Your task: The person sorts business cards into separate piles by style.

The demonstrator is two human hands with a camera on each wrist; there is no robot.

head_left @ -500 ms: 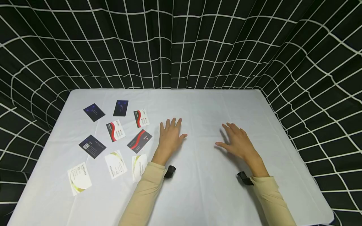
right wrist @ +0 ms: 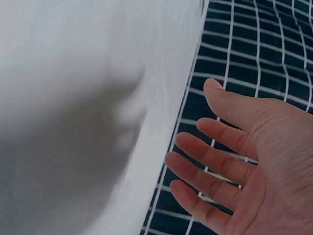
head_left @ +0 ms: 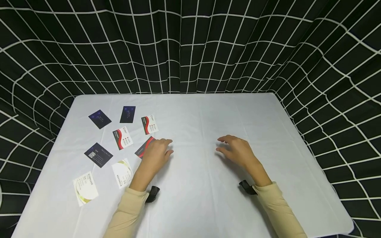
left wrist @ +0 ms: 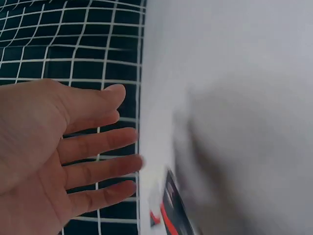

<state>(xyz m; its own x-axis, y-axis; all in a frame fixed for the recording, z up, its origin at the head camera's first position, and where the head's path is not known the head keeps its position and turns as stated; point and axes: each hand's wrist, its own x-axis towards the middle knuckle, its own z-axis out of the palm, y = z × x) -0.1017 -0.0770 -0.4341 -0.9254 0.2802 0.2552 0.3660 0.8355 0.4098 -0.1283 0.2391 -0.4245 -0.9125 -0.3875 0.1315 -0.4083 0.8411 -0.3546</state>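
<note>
My left hand [head_left: 155,154] hovers over the table's left half with nothing in it, partly covering a dark grey card with a red stripe [head_left: 144,148]. In the left wrist view its fingers are spread and nearly straight. My right hand [head_left: 238,150] is above bare cloth right of the middle, holding nothing, its fingers relaxed in the right wrist view. Near the left hand lie two white cards with red waves, one upper [head_left: 149,124] and one lower [head_left: 123,138], and a white card with a yellow-green curve [head_left: 122,173]. Another white card is hidden beneath the left forearm.
Farther left lie two dark blue cards, one tilted [head_left: 100,119] and one straighter [head_left: 127,114], a black card with a QR code [head_left: 98,155], and a white card with a gold curve [head_left: 85,188]. A white cloth covers the table [head_left: 190,205]. Black grid-patterned curtains [head_left: 190,46] enclose it.
My left hand has moved left, now overlapping the dark grey card, and its forearm covers a white card. My right hand has shifted slightly left. The cards stay where they were.
</note>
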